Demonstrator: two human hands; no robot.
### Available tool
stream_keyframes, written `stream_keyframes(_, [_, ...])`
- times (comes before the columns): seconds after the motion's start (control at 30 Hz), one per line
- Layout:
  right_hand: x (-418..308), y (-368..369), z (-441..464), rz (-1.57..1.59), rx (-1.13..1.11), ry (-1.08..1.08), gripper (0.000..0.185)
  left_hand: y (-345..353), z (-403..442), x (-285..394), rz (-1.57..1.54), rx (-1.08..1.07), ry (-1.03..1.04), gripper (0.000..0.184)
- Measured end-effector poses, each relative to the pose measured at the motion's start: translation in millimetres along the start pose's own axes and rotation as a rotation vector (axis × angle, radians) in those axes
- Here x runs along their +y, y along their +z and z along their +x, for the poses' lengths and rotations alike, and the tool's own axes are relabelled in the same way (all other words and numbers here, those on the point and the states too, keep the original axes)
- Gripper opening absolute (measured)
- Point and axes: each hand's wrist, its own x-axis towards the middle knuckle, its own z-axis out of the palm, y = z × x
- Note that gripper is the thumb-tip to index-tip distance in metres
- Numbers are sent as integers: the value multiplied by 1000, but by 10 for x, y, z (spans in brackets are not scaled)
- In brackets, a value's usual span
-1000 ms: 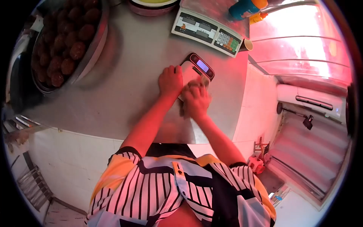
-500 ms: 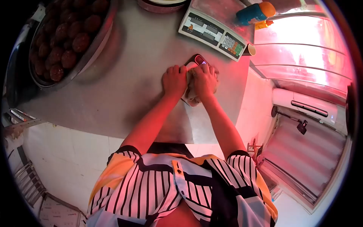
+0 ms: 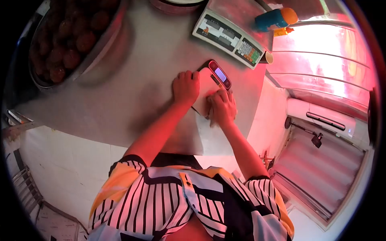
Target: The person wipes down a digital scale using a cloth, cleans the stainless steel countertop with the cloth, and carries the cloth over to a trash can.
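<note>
A small kitchen scale with a pale platform and a lit display lies at a slant on the metal table. My left hand is closed on its left edge, fingers curled. My right hand is at the lower right of the platform, fingers bent over a bunched cloth. Most of the cloth is hidden under that hand.
Beyond the small scale stands a larger price scale with a keypad. A paper cup and a blue bottle with an orange cap are beside it. A large bowl of dark round items fills the far left.
My right hand has moved down and to the right across the small scale with the cloth, uncovering its display and platform. My left hand stays at the left edge.
</note>
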Motion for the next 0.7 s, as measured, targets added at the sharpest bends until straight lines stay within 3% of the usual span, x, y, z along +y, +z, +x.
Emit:
stream_keyframes(0.07, [-53, 18, 314, -37, -114, 46, 13, -16, -64, 12, -30, -6, -4, 5])
stream_keyframes(0.17, [-59, 214, 791, -48, -64, 60, 12, 8, 23, 1, -25, -1, 0, 6])
stream_keyframes(0.27, [-131, 45, 163, -84, 85, -108, 10, 15, 12, -32, -32, 8, 16, 6])
stream_keyframes(0.37, [-122, -98, 47, -25, -77, -33, 8, 23, 36, -8, -37, 30, -1, 7])
stream_keyframes(0.47, [36, 59, 670, -21, -118, 149, 9, -23, 5, -9, -30, 1, 22, 8])
stream_keyframes(0.5, [-26, 44, 624, -136, -87, 81, 9, -45, 20, -20, -29, -8, 29, 8])
stream_keyframes(0.6, [-188, -37, 67, -64, 69, -96, 10, 2, 31, -6, -32, -33, 7, 5])
stream_keyframes(0.7, [-70, -53, 190, 50, -76, 35, 13, -34, 8, -2, -33, -43, 5, 6])
